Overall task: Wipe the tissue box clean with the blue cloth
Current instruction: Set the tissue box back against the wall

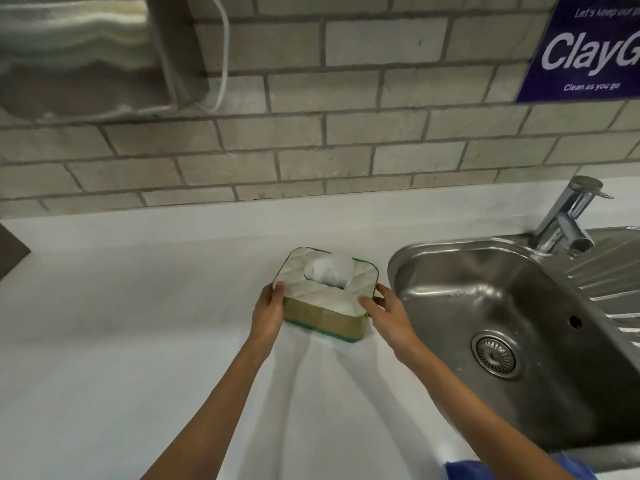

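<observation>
A tissue box [323, 315] with a pale quilted lid, gold sides and a green base sits on the white counter, a white tissue poking from its top slot. My left hand [267, 315] grips its left end, thumb on the lid's corner. My right hand [388, 315] grips its right end, thumb on the lid's near right corner. The blue cloth [460, 471] lies at the counter's near edge under my right forearm, mostly hidden; neither hand touches it.
A steel sink [485, 292] with a drain and a chrome tap [568, 216] lies just right of the box. The white counter [138, 323] spreads left and toward me. A paper towel dispenser [86, 53] hangs on the brick wall, a blue sign [585, 53] at upper right.
</observation>
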### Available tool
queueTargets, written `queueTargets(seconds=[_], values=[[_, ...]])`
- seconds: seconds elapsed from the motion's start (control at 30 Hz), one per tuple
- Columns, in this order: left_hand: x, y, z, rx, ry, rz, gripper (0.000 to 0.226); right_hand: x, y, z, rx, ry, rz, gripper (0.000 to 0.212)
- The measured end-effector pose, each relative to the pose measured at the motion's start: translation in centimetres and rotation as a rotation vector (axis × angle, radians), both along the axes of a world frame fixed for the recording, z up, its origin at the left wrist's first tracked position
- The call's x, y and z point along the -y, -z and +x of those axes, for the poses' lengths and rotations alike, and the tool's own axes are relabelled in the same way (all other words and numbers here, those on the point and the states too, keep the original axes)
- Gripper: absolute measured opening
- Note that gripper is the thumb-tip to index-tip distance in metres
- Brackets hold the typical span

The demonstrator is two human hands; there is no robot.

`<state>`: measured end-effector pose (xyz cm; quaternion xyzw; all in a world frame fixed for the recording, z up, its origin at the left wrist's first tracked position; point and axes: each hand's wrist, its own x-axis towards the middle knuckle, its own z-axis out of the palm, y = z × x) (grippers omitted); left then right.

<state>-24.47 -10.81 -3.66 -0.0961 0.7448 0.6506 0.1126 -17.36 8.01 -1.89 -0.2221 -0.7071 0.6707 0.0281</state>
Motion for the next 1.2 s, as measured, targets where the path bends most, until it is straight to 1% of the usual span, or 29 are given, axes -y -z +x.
queueTargets(seconds=[0.07, 0.2, 0.3, 0.43, 0.57, 0.83, 1.2], values=[[-0.6, 0.4, -1.0, -0.015, -0.008, 0.016, 0.028, -1.0, -0.1, -1.9, 0.006, 0.002, -0.007, 0.048], [-2.1, 0.5, -3.3, -0.050, -0.012, 0.043, 0.030, -2.8, -0.3, -6.5, -0.013, 0.027, -0.030, 0.049], [-3.4, 0.5, -5.0, -0.061, -0.015, 0.069, 0.037, -3.8, 0.0, -9.5, -0.061, 0.047, -0.005, 0.044], [-4.5, 0.5, -6.7, -0.112, -0.027, 0.092, 0.037, -4.6, 0.5, -12.6, -0.108, 0.036, 0.046, 0.041], [-5.0, 0.5, -8.5, -0.141, -0.042, 0.094, 0.036, -5.2, 0.7, -15.0, -0.126, 0.027, 0.041, 0.039], [-5.7, 0.5, -10.8, -0.121, -0.107, 0.056, 0.036, -5.7, 1.3, -17.5, -0.121, 0.014, 0.045, 0.041], [-5.8, 0.5, -11.3, -0.121, -0.111, 0.002, 0.039, -5.9, 1.7, -17.8, -0.120, 0.022, 0.000, 0.041]])
